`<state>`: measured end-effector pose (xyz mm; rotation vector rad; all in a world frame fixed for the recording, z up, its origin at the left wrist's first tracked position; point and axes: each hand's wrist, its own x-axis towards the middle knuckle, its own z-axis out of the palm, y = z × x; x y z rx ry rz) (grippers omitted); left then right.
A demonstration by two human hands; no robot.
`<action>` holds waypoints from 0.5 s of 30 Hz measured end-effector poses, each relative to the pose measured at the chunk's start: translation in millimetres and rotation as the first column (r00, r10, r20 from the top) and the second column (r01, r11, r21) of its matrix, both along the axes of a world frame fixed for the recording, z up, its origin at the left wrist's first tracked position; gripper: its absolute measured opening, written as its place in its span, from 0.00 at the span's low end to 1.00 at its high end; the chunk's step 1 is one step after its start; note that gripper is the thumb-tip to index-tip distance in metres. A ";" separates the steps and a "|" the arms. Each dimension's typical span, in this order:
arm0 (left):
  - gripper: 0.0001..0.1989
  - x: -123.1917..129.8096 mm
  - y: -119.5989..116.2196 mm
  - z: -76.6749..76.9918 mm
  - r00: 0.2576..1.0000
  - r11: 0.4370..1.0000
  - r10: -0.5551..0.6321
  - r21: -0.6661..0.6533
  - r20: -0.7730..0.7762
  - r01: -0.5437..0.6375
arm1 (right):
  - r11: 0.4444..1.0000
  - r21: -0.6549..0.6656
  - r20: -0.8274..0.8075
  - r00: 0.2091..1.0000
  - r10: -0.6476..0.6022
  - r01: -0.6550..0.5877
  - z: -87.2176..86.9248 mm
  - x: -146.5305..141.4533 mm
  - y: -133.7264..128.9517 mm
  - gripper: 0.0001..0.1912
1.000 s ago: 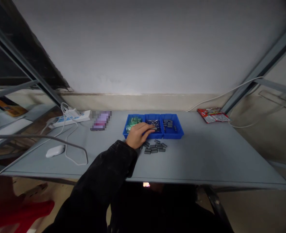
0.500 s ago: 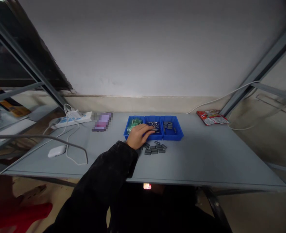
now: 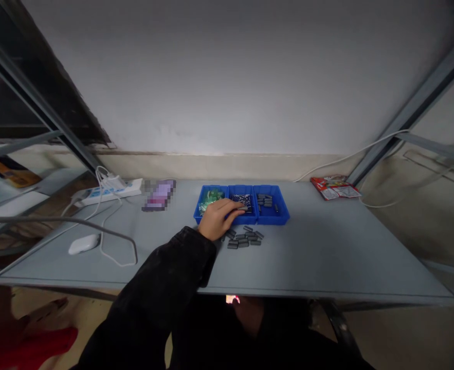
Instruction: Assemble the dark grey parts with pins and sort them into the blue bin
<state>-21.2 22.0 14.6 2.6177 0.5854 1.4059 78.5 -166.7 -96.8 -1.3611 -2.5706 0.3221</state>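
My left hand reaches over the front of the middle blue bin, its thumb and fingers pinched on a small grey cylinder. Thin silver metal pins lie in that bin. To its left, a blue bin contains green pieces in clear wrapping. More grey cylinders sit in the right blue bin, and several loose grey cylinders lie on the table before the bins. Below the table edge, in shadow, my right hand has its thumb against a lit phone, mostly hidden.
On the left of the grey table are a white power strip with cables, a blurred-out purple phone-shaped item and a white earbud case. A red snack packet lies at the back right. Metal posts flank the table.
My left hand keeps its pinch over the middle bin, almost in place. Below the table, my right hand has become more visible beside the lit phone. The view has shifted slightly.
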 end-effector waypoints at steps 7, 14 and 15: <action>0.07 0.0 -0.5 1.3 1.000 1.000 0.008 0.023 0.001 -0.008 | 0.733 -0.287 -0.254 0.787 0.563 -0.617 121.6 69.4 -9.6 0.09; 0.06 -0.8 -0.2 1.4 1.000 1.000 0.016 0.007 0.000 -0.016 | 0.977 -0.192 -0.436 0.900 0.002 -0.095 253.6 150.4 66.3 0.12; 0.06 -0.9 -0.2 1.4 1.000 1.000 0.019 0.005 -0.001 -0.019 | 0.993 -0.116 -0.492 0.870 -0.031 -0.030 250.2 154.3 82.2 0.13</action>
